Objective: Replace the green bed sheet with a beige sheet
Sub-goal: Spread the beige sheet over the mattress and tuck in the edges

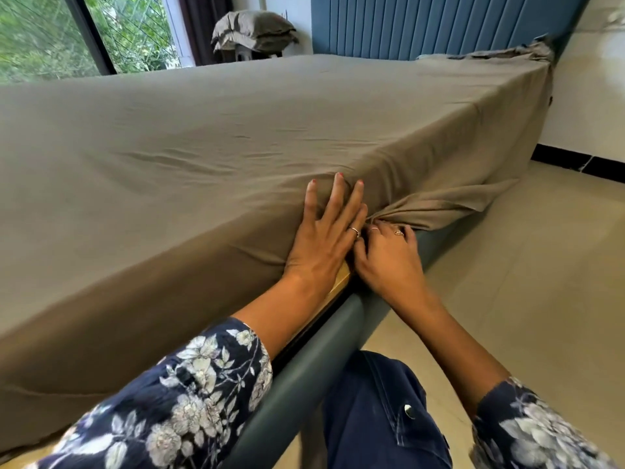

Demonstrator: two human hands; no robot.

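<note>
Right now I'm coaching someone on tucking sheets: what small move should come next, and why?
Probably push the bunched fold that the right hand pinches down between mattress and bed frame, while the left hand lies flat on the sheet. Farther along, loose sheet hangs untucked.

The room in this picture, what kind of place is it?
Most likely a bedroom in a home. A bed covered with a beige sheet fills the view, a blue padded headboard stands behind it, and folded pillows sit stacked by the window.
</note>
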